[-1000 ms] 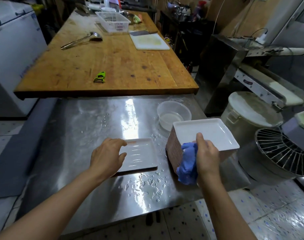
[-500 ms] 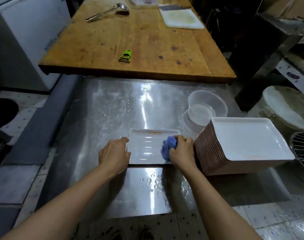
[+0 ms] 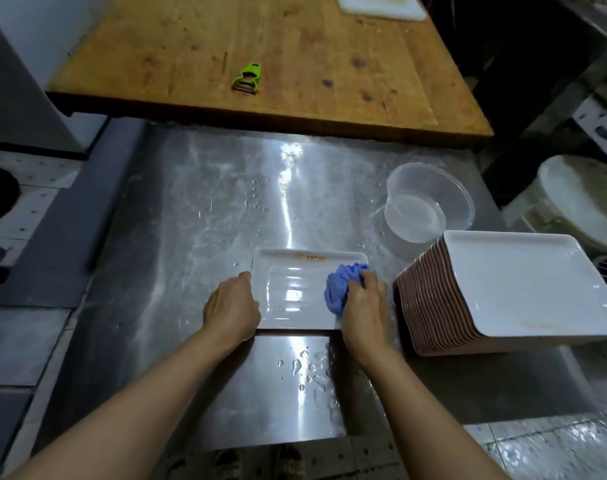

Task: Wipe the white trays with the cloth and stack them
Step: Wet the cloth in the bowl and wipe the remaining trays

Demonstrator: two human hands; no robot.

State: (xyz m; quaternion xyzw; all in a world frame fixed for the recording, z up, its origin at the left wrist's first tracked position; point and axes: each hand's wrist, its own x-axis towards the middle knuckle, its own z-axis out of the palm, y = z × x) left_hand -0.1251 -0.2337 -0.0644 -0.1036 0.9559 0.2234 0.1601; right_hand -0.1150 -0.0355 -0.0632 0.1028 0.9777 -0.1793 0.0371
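Observation:
A single white tray (image 3: 291,282) lies flat on the wet steel table (image 3: 198,209), with a small orange mark at its far rim. My left hand (image 3: 231,308) presses on the tray's left edge and near-left corner. My right hand (image 3: 364,306) grips a bunched blue cloth (image 3: 341,287) and holds it against the tray's right side. To the right stands a tall, leaning stack of white trays (image 3: 516,282) with brown undersides, apart from both hands.
A clear plastic tub (image 3: 430,202) sits behind the stack. Water drops lie on the steel near the front edge. A wooden bench (image 3: 295,50) overhangs the far side, with a green peeler (image 3: 248,77) and a white cutting board (image 3: 381,5) on it.
My right hand has carried the blue cloth from the top of the stack leftward onto the single tray. My left hand stays at the tray's left edge. The view has tilted down.

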